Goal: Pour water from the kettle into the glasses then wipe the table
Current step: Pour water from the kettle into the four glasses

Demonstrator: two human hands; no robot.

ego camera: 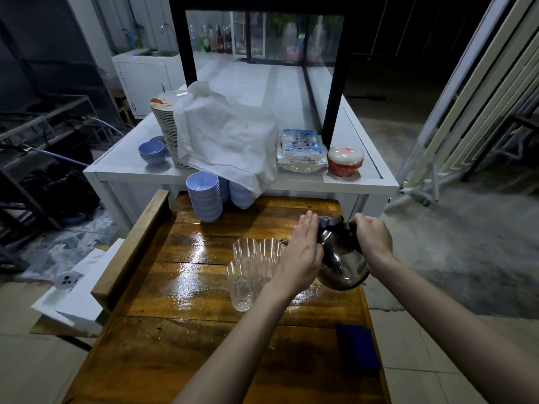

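Observation:
A steel kettle (344,263) with a black handle is tilted to the left over the wooden table (186,330). My right hand (372,237) grips its handle. My left hand (303,252) lies flat against the kettle's lid and side, fingers straight. Its spout points at three clear ribbed glasses: two at the back (245,249) (271,248) and one in front (240,287). My left wrist hides part of the glasses. A dark blue cloth (358,348) lies near the table's right edge.
Stacks of lilac bowls (204,196) stand at the table's far end. Behind is a white counter (134,170) with stacked plates under a white cloth (227,138), a plastic packet (302,150) and a red-and-white tub (345,160). The tabletop shines wet around the glasses.

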